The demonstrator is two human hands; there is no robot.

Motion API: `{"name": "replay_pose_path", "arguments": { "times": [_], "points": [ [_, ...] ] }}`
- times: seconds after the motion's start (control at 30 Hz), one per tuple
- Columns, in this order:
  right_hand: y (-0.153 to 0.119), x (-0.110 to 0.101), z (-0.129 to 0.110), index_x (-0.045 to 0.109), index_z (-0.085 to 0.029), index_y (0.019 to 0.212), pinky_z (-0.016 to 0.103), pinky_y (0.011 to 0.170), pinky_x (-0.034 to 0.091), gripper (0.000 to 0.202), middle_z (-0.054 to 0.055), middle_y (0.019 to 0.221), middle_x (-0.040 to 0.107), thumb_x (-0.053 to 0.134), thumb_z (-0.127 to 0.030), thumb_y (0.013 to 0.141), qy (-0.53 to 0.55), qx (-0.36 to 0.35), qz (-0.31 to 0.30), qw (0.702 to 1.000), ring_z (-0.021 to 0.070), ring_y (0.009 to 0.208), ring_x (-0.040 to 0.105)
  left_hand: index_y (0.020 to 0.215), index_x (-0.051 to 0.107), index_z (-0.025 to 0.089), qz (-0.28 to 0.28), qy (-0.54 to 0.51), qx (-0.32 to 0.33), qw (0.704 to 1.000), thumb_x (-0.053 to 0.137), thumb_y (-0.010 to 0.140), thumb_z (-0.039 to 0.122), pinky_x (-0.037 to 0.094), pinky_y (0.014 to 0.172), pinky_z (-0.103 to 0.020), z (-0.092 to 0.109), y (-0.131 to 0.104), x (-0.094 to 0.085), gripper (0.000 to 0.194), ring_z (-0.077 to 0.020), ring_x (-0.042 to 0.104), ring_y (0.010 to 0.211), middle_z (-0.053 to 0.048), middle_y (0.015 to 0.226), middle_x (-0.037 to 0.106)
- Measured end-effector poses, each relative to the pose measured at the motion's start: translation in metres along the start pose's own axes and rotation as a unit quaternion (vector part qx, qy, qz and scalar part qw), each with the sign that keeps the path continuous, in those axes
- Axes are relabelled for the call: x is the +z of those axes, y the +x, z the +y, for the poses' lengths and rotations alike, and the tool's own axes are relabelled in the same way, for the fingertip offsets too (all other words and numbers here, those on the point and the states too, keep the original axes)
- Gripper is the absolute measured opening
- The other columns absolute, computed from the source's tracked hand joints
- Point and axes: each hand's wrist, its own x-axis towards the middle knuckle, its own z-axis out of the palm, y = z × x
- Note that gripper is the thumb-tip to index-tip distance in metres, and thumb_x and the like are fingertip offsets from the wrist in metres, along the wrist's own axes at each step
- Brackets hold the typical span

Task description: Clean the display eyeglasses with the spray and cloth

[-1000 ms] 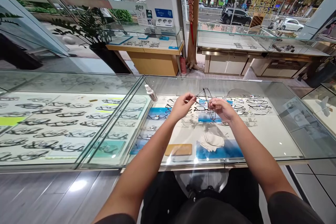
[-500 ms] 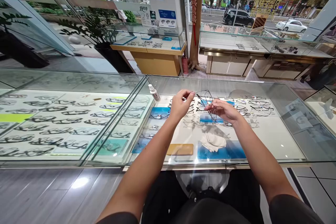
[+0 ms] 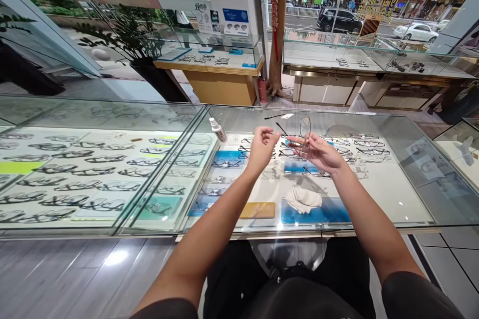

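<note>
Above the glass counter, my right hand (image 3: 318, 152) holds a thin-framed pair of glasses (image 3: 305, 127) by its fingers, the lenses standing up and a dark temple pointing left. My left hand (image 3: 264, 147) is just left of the glasses, its fingers curled with thumb and fingertips close together near the temple; whether it touches the temple is hard to tell. Nearer me, a crumpled beige cloth (image 3: 304, 199) lies over a blue tray (image 3: 337, 211), beside a tan case (image 3: 258, 210). A white spray bottle (image 3: 218, 130) stands at the left on the glass.
Rows of glasses (image 3: 107, 158) lie inside the display counter (image 3: 396, 184) on both sides. Further back are another showcase (image 3: 220, 84), a potted plant (image 3: 144, 62), a red extinguisher (image 3: 262, 89) and a person (image 3: 181, 17) beyond the window.
The glasses have turned so their lenses stand more upright in my right hand. My left hand has shifted slightly right, and its grip on the frame's upper left part has gone.
</note>
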Motion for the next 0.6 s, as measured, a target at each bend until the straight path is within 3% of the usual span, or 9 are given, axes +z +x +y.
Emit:
{"name": "replay_pose_path", "arguments": {
  "times": [0.07, 0.13, 0.27, 0.43, 0.53, 0.6],
  "points": [
    [0.0, 0.002, 0.002, 0.049, -0.027, 0.084, 0.055, 0.107, 0.055, 0.05, 0.01, 0.131, 0.078, 0.084, -0.062, 0.077, 0.006, 0.006, -0.004, 1.0, 0.0308, 0.123, 0.073, 0.094, 0.058, 0.02, -0.109, -0.03, -0.032, 0.993, 0.076, 0.084, 0.055, 0.032, 0.058, -0.025, 0.0, -0.003, 0.005, 0.04, -0.0099, 0.04, 0.06, 0.004, 0.071, 0.053],
    [0.002, 0.003, 0.005, 0.048, -0.027, 0.084, 0.053, 0.11, 0.053, 0.05, 0.009, 0.133, 0.077, 0.083, -0.063, 0.078, 0.005, 0.003, -0.007, 1.0, 0.0296, 0.126, 0.071, 0.081, 0.06, 0.019, -0.151, -0.046, -0.03, 0.987, 0.075, 0.082, 0.06, 0.027, 0.054, -0.025, 0.0, -0.005, 0.008, 0.044, -0.0088, 0.036, 0.056, 0.004, 0.065, 0.051],
    [0.005, 0.0, 0.01, 0.052, -0.028, 0.089, 0.052, 0.113, 0.051, 0.045, 0.008, 0.14, 0.074, 0.077, -0.065, 0.083, -0.027, -0.037, 0.028, 0.999, 0.028, 0.133, 0.066, 0.074, 0.061, 0.018, -0.121, -0.085, -0.052, 0.988, 0.074, 0.082, 0.055, 0.03, 0.053, -0.024, 0.003, -0.002, 0.007, 0.04, -0.0078, 0.04, 0.054, 0.002, 0.063, 0.056],
    [0.008, -0.011, 0.009, 0.054, -0.029, 0.095, 0.051, 0.113, 0.052, 0.035, 0.007, 0.145, 0.07, 0.066, -0.062, 0.092, -0.056, -0.117, 0.102, 0.986, 0.0265, 0.138, 0.062, 0.077, 0.062, 0.017, -0.08, -0.116, -0.174, 0.975, 0.072, 0.08, 0.039, 0.035, 0.054, -0.021, 0.006, 0.004, 0.007, 0.025, -0.008, 0.05, 0.055, -0.001, 0.067, 0.065],
    [0.007, -0.015, 0.007, 0.056, -0.029, 0.099, 0.052, 0.113, 0.052, 0.032, 0.007, 0.143, 0.07, 0.064, -0.06, 0.095, -0.064, -0.148, 0.119, 0.98, 0.0266, 0.136, 0.064, 0.08, 0.062, 0.017, -0.093, -0.131, -0.212, 0.964, 0.072, 0.079, 0.038, 0.038, 0.055, -0.022, 0.007, 0.002, 0.009, 0.024, -0.0094, 0.054, 0.058, -0.002, 0.07, 0.067],
    [0.005, -0.016, 0.004, 0.057, -0.029, 0.101, 0.052, 0.113, 0.052, 0.032, 0.008, 0.142, 0.071, 0.06, -0.061, 0.097, -0.086, -0.158, 0.12, 0.976, 0.027, 0.136, 0.065, 0.083, 0.063, 0.017, -0.113, -0.111, -0.202, 0.966, 0.071, 0.081, 0.039, 0.035, 0.054, -0.023, 0.007, 0.001, 0.008, 0.024, -0.0093, 0.05, 0.055, -0.001, 0.07, 0.064]
  ]
}}
